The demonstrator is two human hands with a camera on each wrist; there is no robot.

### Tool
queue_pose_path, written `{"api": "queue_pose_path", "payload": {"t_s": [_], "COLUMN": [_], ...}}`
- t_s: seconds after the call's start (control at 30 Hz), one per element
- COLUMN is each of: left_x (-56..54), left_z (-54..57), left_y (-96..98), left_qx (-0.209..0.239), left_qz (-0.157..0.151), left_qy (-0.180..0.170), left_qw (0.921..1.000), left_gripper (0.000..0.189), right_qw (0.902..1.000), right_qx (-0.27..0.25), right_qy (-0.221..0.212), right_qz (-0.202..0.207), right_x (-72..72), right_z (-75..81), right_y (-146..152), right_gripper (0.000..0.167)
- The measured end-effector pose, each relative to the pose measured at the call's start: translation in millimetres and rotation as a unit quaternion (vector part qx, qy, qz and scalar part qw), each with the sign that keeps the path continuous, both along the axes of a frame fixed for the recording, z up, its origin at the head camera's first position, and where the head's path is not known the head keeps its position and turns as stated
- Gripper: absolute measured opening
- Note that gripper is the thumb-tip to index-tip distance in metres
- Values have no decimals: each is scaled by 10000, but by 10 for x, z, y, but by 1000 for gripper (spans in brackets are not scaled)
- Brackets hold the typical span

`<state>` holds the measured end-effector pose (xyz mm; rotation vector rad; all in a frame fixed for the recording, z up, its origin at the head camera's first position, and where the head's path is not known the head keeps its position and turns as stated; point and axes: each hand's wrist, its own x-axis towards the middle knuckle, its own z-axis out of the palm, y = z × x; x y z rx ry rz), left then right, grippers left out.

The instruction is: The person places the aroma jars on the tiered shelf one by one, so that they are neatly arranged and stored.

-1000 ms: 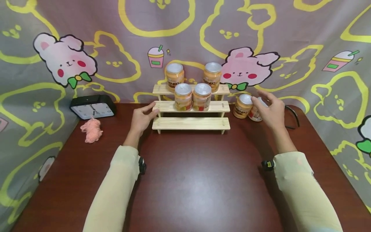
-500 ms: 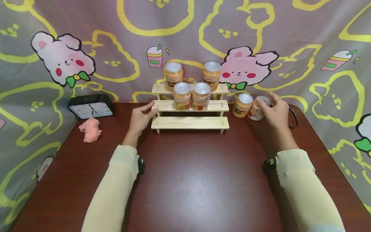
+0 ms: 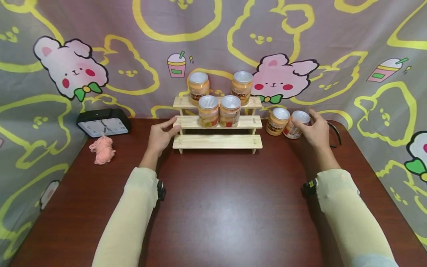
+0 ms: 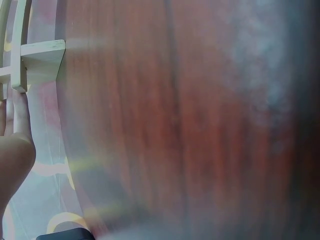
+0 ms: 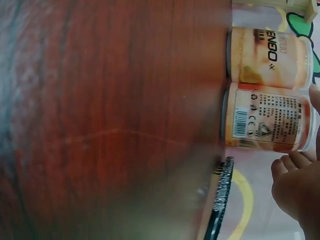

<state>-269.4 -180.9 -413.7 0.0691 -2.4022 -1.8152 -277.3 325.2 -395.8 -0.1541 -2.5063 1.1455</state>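
Observation:
A three-tier wooden stand (image 3: 217, 141) bears several orange cans with silver tops: two on the highest tier, two on the middle one (image 3: 208, 113). My left hand (image 3: 160, 139) pinches the left end of the middle tier; in the left wrist view its fingers (image 4: 21, 115) reach the board's end. Right of the stand, two more cans stand side by side on the table. The outer one (image 5: 265, 117) turns a barcode label to the right wrist camera. My right hand (image 3: 316, 131) is spread around that can's upper part, thumb before it, fingertips (image 5: 279, 170) just beside it.
The other table can (image 5: 270, 57) stands against the outer one on the stand's side. A black glittery band (image 5: 220, 200) lies right of them. A black clock (image 3: 104, 122) and pink yarn (image 3: 102, 150) occupy the left of the brown table (image 3: 213, 207). Patterned cloth hangs behind.
My right hand has shifted right off the outer can's top and lowered beside it, uncovering the lid. The cans have kept their places, and my left hand stays on the stand.

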Motion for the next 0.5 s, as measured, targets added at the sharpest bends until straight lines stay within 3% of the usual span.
{"api": "queue_pose_path", "payload": {"t_s": [0.23,0.5], "left_x": [0,-6], "left_z": [16,-11], "left_y": [5,-23], "left_qx": [43,-26], "left_qz": [-20,-61], "left_qy": [-58,-28], "left_qw": [10000,10000], "left_gripper": [49,49], "right_qw": [9997,9976], "right_qx": [-63,-666], "right_qy": [-207,-181], "right_qz": [-74,-48], "right_x": [-19,-58], "right_z": [-76,-111], "right_y": [23,8], "right_gripper": [76,70]}}
